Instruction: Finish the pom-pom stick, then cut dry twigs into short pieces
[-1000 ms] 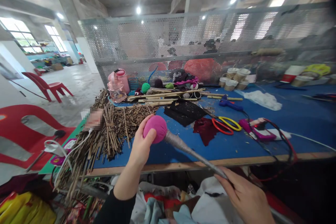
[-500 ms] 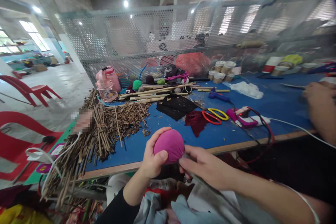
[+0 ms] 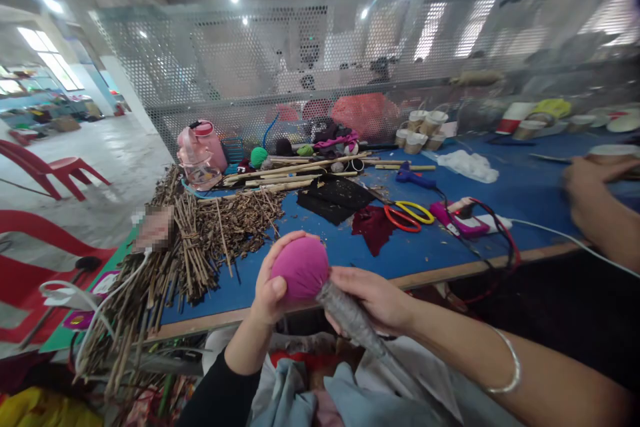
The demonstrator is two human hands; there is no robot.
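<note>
My left hand [image 3: 266, 290] is wrapped round a magenta cloth-covered ball [image 3: 303, 268], thumb across its near side. A stick wrapped in grey material [image 3: 353, 320] joins the ball's right side and slants down toward my lap. My right hand [image 3: 377, 299] grips this stick close to the ball; some of its fingers are hidden behind it. Beyond my hands, a dark red cloth piece [image 3: 373, 227] lies beside scissors [image 3: 407, 215] with red and yellow handles. Black fabric [image 3: 333, 199] is spread just behind them.
Dry sticks [image 3: 193, 247] and plant scraps cover the table's left side. A blue glue gun [image 3: 415, 177] and a purple power strip [image 3: 463, 220] with cables lie to the right. A co-worker's hand [image 3: 590, 193] is at the far right. A mesh panel [image 3: 260, 67] stands behind.
Both hands have moved a little left with the ball and stick. More of the grey stick shows below my right hand. The co-worker's hand at the right has shifted left.
</note>
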